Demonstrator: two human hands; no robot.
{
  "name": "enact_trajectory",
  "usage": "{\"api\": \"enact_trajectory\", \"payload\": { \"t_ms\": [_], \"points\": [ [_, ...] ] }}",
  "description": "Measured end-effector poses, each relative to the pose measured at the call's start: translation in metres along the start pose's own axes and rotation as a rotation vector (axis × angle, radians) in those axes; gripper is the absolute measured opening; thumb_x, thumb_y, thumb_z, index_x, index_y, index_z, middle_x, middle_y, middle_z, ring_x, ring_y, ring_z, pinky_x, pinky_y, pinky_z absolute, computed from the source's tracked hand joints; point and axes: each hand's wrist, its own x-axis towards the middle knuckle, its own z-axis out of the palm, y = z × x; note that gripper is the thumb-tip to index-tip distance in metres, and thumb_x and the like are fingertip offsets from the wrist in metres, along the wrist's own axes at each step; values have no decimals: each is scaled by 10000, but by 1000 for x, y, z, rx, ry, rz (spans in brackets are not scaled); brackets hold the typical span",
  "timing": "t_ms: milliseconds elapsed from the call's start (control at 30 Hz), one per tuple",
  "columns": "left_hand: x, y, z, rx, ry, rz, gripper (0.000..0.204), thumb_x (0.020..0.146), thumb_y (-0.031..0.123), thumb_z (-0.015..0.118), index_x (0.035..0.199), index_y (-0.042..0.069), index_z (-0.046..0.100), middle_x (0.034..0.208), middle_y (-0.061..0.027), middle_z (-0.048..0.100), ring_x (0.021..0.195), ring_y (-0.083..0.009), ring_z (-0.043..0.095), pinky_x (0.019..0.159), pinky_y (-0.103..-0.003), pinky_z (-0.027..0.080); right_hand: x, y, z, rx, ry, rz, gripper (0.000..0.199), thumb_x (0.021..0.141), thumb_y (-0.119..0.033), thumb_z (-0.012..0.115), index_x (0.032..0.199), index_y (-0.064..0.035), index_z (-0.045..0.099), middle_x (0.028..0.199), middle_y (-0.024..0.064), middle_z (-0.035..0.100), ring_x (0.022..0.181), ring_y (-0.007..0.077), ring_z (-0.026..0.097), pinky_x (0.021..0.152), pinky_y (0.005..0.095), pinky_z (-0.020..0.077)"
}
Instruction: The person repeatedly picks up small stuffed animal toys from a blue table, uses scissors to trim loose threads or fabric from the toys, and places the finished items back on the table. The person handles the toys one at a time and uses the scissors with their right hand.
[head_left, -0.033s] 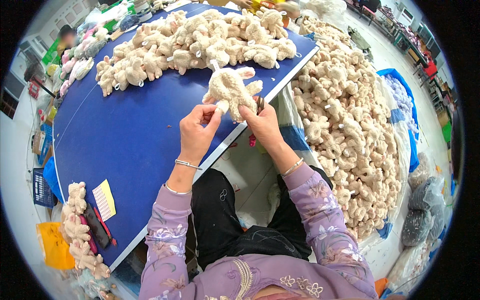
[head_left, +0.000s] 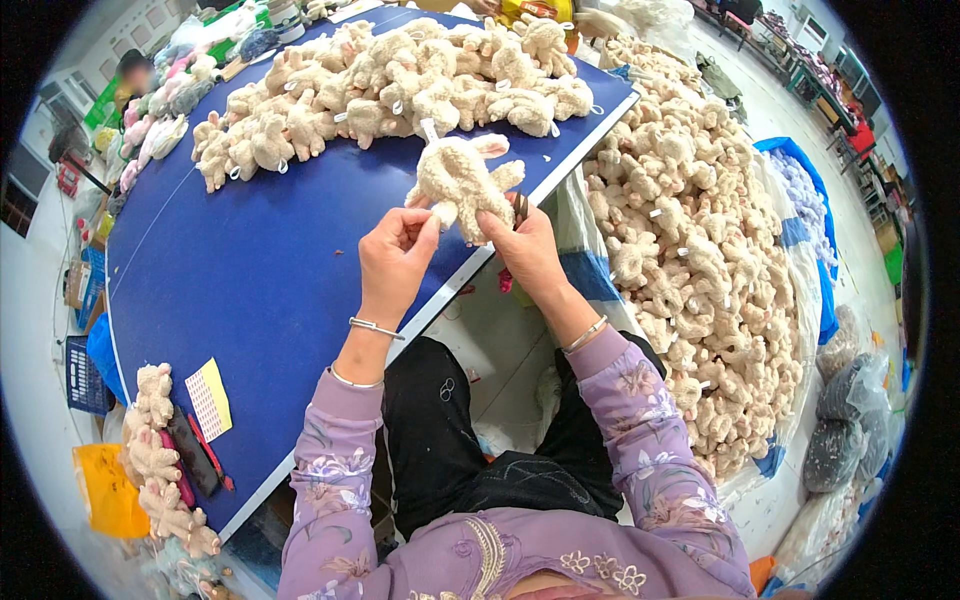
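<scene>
Cream plush toy (head_left: 462, 178) is hanging over the blue tabletop's (head_left: 270, 270) near edge, both the left hand (head_left: 397, 258) and the right hand (head_left: 523, 245) pinching it closed-fingered. Toy heaps (head_left: 400, 85) are crowding the far edge; more (head_left: 690, 260) are filling sacks on the floor.

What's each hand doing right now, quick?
Left hand: closed, fingertips pinching the lower edge of the cream plush toy.
Right hand: closed, gripping the same toy; a small tool seems tucked in it, unclear.
</scene>
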Motion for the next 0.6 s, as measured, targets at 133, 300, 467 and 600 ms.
{"api": "enact_trajectory", "payload": {
  "t_ms": [133, 300, 467, 600],
  "points": [
    [8, -10, -7, -209, -15, -292, 183, 936, 178, 575, 850, 17, 594, 715, -44, 636, 524, -62, 531, 489, -213, 457, 6, 12, -7, -137, 18, -53, 336, 828, -157, 675, 1081, 45, 585, 949, 58, 645, 834, 96, 585, 743, 252, 487],
    [13, -11, -13, -276, 50, -279, 196, 941, 214, 572, 926, 20, 596, 721, -49, 642, 536, -61, 544, 493, -201, 454, 18, -67, -43, 569, 187, -222, 363, 917, -385, 541, 1077, -60, 513, 825, 53, 586, 478, 55, 326, 441, 211, 286],
    [30, -31, -10, -178, -53, -332, 222, 942, 238, 565, 946, 18, 600, 787, -43, 650, 613, -63, 574, 528, -197, 459, 33, -27, -26, 45, 39, -43, 288, 943, -277, 545, 1098, -36, 574, 930, 55, 669, 475, 19, 362, 424, 172, 280],
    [87, -47, -55, 15, 72, -49, 241, 934, 249, 575, 962, 10, 599, 813, -41, 655, 705, -93, 604, 619, -235, 487, 34, 21, -9, -260, -9, -83, 212, 973, -180, 484, 996, -15, 616, 795, 7, 636, 579, 20, 409, 516, 181, 340]
  ]
}}
